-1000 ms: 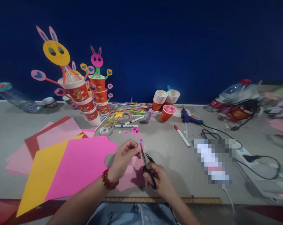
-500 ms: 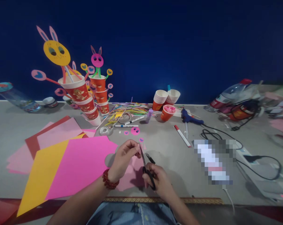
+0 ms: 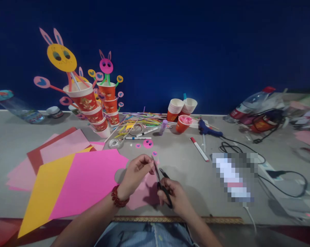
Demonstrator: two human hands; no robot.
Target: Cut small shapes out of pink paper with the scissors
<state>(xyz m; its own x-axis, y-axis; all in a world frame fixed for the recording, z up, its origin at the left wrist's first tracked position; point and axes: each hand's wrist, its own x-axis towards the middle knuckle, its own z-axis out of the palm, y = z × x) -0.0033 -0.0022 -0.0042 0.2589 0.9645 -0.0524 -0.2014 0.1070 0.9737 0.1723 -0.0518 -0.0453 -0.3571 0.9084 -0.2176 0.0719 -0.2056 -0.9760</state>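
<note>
My right hand [image 3: 173,196] grips the black handles of a pair of scissors [image 3: 166,195], its blades pointing up and to the left. Pinched between the thumb and fingers of my left hand [image 3: 137,174] is a small piece of pink paper [image 3: 152,168], right beside the blades; its shape is mostly hidden. Below both hands lies a light pink sheet [image 3: 144,192]. A black pen [image 3: 164,172] rests just right of the blades. Beyond the fingertips are a small pink circle with a blue heart [image 3: 154,153] and a magenta face disc [image 3: 148,143].
Magenta [image 3: 90,181] and yellow sheets [image 3: 47,185] lie to the left. Behind them stand decorated cup figures [image 3: 86,103]. Pipe cleaners [image 3: 134,123], a glue stick [image 3: 163,127] and paper cups [image 3: 175,108] are at the back. A blue glue gun [image 3: 209,129] with its cable sits right.
My right hand and the scissors have shifted slightly right and down. My left hand stays almost in place, still pinching the paper.
</note>
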